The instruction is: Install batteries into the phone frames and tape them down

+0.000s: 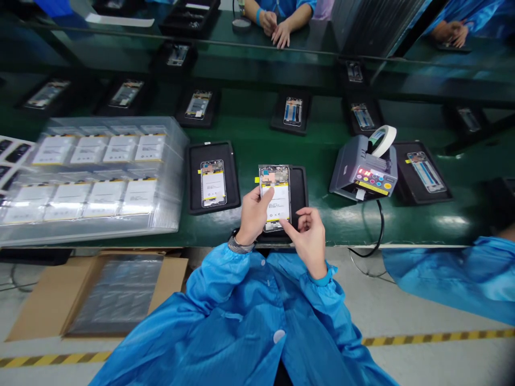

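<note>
My left hand [252,214] grips the left edge of an open phone frame [276,195] with a white battery in it, holding it above a black tray [300,193] on the green belt. My right hand [309,236] pinches at the phone's lower right corner with thumb and forefinger. Both arms wear blue sleeves. A second phone frame with a battery [213,183] lies in another black tray [193,177] just to the left.
Stacked clear trays of white batteries [92,177] sit at the left. A grey tape dispenser [364,169] with a cable stands at the right, beside a tray with a phone [426,171]. More trays ride the belt beyond. Other people's hands [276,27] work across it. A cardboard box [100,292] lies on the floor.
</note>
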Available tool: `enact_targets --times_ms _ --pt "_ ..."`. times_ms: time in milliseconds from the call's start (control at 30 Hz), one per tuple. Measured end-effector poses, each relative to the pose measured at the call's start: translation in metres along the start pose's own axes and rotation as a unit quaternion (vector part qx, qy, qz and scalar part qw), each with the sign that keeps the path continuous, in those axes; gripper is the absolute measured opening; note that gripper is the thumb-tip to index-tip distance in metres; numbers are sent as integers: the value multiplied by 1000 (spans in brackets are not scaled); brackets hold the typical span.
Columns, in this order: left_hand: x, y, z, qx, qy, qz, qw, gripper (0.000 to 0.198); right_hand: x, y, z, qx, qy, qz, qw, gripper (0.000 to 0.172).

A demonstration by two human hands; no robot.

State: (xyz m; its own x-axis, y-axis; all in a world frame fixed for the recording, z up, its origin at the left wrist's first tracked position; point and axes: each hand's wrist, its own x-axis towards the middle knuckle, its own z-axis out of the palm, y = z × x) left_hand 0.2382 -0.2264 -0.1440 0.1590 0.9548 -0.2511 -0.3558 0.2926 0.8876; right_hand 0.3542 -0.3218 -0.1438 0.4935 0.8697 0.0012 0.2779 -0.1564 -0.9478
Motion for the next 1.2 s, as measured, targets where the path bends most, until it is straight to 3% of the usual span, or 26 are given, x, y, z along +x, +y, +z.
enact_targets --times_ms 100,200,300,433,667,767,867,967,1033,1100,1200 --pt "-1 1 2 -11 -13 -15 1000 49 7 2 -2 97 -76 33 992 63" --pt "-2 2 4 -6 -24 -14 1000 48 11 2 3 193 -154 72 966 51" --pt "0 -1 3 16 -41 2 999 47 12 3 11 229 -136 87 960 39" --pt "7 -8 0 70 -65 19 995 50 11 5 17 229 -90 94 965 38" --pt "17 -17 -8 188 -100 45 976 48 11 8 11 203 -132 96 965 50" --pt "-2 -14 -28 348 -94 147 921 43 17 19 7 189 -101 103 971 48" --pt "-37 -17 -54 514 -120 245 813 50 28 32 4 98 -82 115 985 44" --pt "-64 -30 -72 602 -190 268 727 76 36 33 5 -79 -82 88 990 33" --pt "-70 -40 -75 638 -202 277 690 84 38 26 5 -220 -78 52 971 28" --pt "-67 -46 -74 661 -196 286 665 83 38 16 4 -350 -66 14 934 29" --pt "-53 -46 -73 686 -183 301 637 73 44 5 -3 -445 -22 -49 894 32"
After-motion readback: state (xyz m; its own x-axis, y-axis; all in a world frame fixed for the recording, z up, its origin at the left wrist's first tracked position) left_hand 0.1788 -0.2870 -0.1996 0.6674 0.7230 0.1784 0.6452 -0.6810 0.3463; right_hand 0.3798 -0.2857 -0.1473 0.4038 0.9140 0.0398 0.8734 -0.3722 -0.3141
